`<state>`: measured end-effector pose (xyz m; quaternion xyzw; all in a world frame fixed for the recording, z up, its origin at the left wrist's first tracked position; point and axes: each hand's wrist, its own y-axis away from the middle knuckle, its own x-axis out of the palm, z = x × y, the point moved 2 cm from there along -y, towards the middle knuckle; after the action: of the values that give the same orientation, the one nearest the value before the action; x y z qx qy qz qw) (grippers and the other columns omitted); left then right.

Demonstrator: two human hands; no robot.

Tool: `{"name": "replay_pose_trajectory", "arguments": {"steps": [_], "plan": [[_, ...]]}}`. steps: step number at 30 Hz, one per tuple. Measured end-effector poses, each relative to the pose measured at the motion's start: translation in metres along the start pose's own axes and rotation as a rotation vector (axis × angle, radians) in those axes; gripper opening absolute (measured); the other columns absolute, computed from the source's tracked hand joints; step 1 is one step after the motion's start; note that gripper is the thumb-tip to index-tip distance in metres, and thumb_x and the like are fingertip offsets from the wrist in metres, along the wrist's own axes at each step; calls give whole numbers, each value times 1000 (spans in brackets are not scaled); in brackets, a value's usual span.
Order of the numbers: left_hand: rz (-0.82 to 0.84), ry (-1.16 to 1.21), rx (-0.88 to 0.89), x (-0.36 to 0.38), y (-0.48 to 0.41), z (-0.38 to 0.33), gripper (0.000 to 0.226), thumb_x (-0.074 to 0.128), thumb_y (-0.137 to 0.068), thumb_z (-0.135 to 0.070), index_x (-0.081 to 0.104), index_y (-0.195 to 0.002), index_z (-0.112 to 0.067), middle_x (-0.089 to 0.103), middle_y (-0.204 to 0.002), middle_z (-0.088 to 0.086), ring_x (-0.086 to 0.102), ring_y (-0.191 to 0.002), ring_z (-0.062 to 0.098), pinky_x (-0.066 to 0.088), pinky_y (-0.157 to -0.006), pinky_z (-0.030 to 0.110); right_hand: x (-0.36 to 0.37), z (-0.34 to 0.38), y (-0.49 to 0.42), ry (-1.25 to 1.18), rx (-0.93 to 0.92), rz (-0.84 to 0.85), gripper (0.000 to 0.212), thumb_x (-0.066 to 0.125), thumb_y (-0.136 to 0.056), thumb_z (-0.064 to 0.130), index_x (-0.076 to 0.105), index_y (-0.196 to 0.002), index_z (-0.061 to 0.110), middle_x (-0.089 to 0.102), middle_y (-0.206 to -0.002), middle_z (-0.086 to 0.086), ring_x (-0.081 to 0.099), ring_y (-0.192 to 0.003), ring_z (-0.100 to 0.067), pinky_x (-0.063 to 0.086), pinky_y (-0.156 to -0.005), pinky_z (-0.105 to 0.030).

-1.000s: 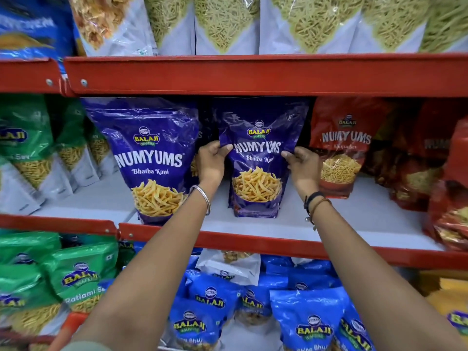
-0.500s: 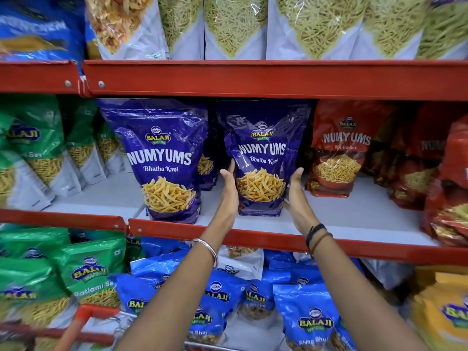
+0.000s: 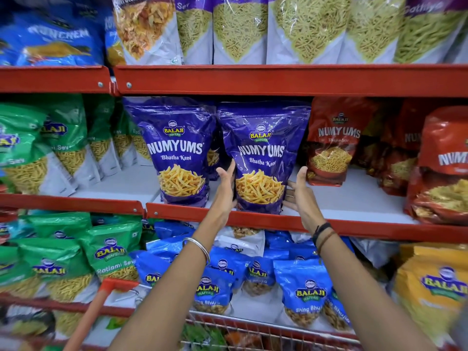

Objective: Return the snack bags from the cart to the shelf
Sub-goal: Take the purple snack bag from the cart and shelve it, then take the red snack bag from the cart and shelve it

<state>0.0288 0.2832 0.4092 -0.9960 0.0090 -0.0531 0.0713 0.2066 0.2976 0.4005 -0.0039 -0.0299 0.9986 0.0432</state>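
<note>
A purple Numyums snack bag [image 3: 262,158] stands upright at the front edge of the grey middle shelf [image 3: 354,198], its base over the red lip. My left hand [image 3: 226,184] lies flat against its lower left side. My right hand [image 3: 300,192] presses its lower right side, so the bag is held between both palms. A second, identical purple bag [image 3: 177,153] stands just to its left, touching it. The cart [image 3: 255,331] shows at the bottom as a wire rim and a red handle [image 3: 100,302], with blurred green and red bags inside.
Red Numyums bags [image 3: 334,140] stand to the right on the same shelf, green sev bags [image 3: 63,148] to the left. White and purple bags [image 3: 240,29] fill the shelf above. Blue bags [image 3: 306,292], green bags [image 3: 111,254] and yellow bags [image 3: 435,287] crowd the shelf below.
My hands let go of the bag's upper sides, opened flat, dropped lower and closed in on its lower sides. The bag now sits nearer the shelf's front edge.
</note>
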Motion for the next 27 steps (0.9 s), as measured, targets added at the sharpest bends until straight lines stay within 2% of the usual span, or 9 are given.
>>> {"name": "replay_pose_trajectory", "arguments": {"steps": [5,8,10,13,17,20,23,25,27], "plan": [[6,-22,41,-2,16,-3,65,7,-75,-72,21,-134,-50,20,-155,-5,19,-142,24,18,-113,57,1,2,19,4,-1,-7,88,18,-81,74,53,-125,7,60,-128,-16,57,-116,-29,41,-107,-45],[-212,-79,200,4,44,9,49,23,-92,-49,35,-135,-30,35,-149,1,32,-136,15,26,-116,45,-10,-4,46,-11,-68,-151,80,25,-85,68,50,-128,6,54,-135,-16,52,-123,-27,37,-110,-48],[-332,-99,300,11,73,28,39,32,-95,-32,46,-128,-17,49,-137,4,44,-127,11,35,-112,36,-27,-19,75,-114,-115,-216,57,30,-95,49,51,-126,7,58,-130,-16,55,-120,-24,45,-102,-37],[-264,-116,344,24,125,77,30,40,-91,-25,51,-119,-20,54,-126,1,50,-118,4,41,-100,18,-54,-65,131,-123,-125,-223,47,34,-93,44,58,-114,9,67,-110,-9,65,-98,-17,53,-77,-21],[-76,-197,122,39,185,167,33,46,-85,-33,50,-117,-28,53,-123,-11,50,-114,-4,38,-94,8,-88,-160,213,-6,101,-223,39,30,-100,26,64,-94,9,71,-86,-2,67,-70,-2,51,-61,-11],[-91,-218,-125,53,224,227,46,43,-83,-42,52,-118,-16,56,-122,-4,51,-114,1,38,-99,16,-115,-221,255,-78,462,-189,46,26,-99,31,62,-84,6,72,-63,0,67,-56,-13,52,-54,-27],[-52,-245,-415,69,250,279,39,44,-86,-23,45,-124,-13,49,-132,7,46,-124,19,38,-103,33,-148,-282,279,222,813,-38,38,40,-95,33,61,-80,4,68,-70,-8,63,-63,-22,53,-62,-34],[-7,-271,-586,80,259,310,47,49,-85,-5,37,-130,-13,40,-141,13,40,-130,26,39,-106,45,-166,-319,288,439,1009,112,28,52,-88,33,56,-73,9,64,-76,-13,61,-67,-25,59,-76,-47],[85,-310,-705,93,263,334,61,53,-81,4,29,-133,-17,37,-142,12,43,-124,25,41,-104,50,-179,-345,288,598,1078,161,24,59,-82,31,57,-91,9,58,-102,-24,61,-90,-31,55,-89,-46]]}}
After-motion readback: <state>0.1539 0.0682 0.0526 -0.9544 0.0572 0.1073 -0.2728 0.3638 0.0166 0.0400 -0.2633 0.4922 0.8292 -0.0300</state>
